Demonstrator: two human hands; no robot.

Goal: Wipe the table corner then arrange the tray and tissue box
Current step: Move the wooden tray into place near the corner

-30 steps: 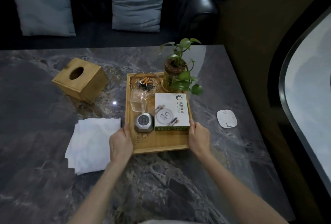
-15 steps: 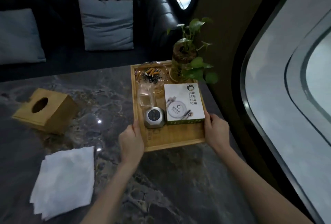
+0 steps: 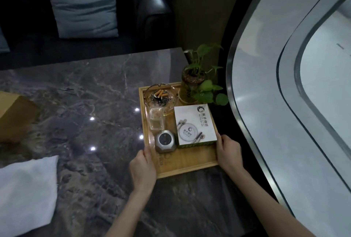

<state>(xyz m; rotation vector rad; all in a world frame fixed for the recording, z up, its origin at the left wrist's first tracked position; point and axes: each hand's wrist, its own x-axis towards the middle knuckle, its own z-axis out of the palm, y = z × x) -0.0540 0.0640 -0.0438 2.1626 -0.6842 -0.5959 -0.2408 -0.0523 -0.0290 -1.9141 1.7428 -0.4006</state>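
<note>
In the head view, both hands hold the wooden tray (image 3: 187, 166) by its near corners. The left hand (image 3: 142, 168) closes over the left rim with the thumb lying along the edge, and the right hand (image 3: 229, 150) wraps the right rim the same way. Gripping both sides evenly probably keeps the load level, since the tray carries loose things: a glass ashtray (image 3: 160, 96) with cigarette butts at the far left, a small clear glass (image 3: 156, 119) just in front of it, a grey faceted gadget (image 3: 164, 142) nearer the hands, a white printed box (image 3: 195, 124) on the right, and a potted plant (image 3: 197, 85) at the far right corner.

The tray sits at the right edge of the dark marble counter (image 3: 85, 94), close to its far corner and beside the curved window wall, which looks like its intended resting spot. Whether it is fully set down or just above the surface I cannot tell.

The wooden tissue box (image 3: 13, 117) stands well apart at the left edge of the frame, partly cut off. A folded white cloth (image 3: 26, 193) lies on the counter at the lower left, untouched by either hand, which suggests the wiping is finished. By my reading, the tissue box remains to be placed.
</note>
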